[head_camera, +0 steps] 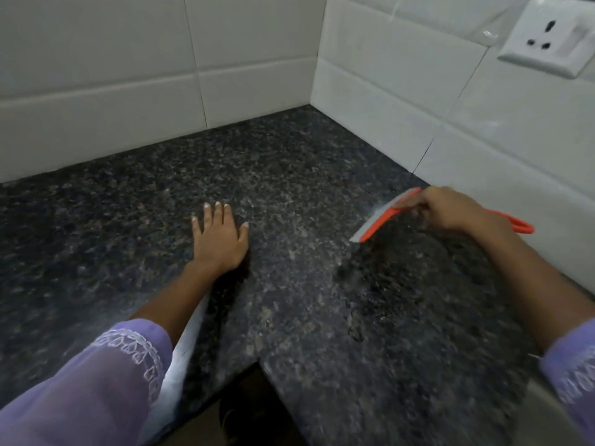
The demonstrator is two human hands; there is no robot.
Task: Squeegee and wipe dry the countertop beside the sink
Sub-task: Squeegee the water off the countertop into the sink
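The hands are split: left hand (219, 239) lies flat with fingers spread on the dark speckled tabletop (289, 175), bracing and holding nothing. Right hand (447, 209), out at three o'clock, grips the orange squeegee (380, 220), its grey blade angled down near the tiled wall (418, 101). This looks like the squeegee step, a stroke in hand. Next call: keep the blade flat and draw it across. The squeegee sits well apart from the left hand, at its three o'clock.
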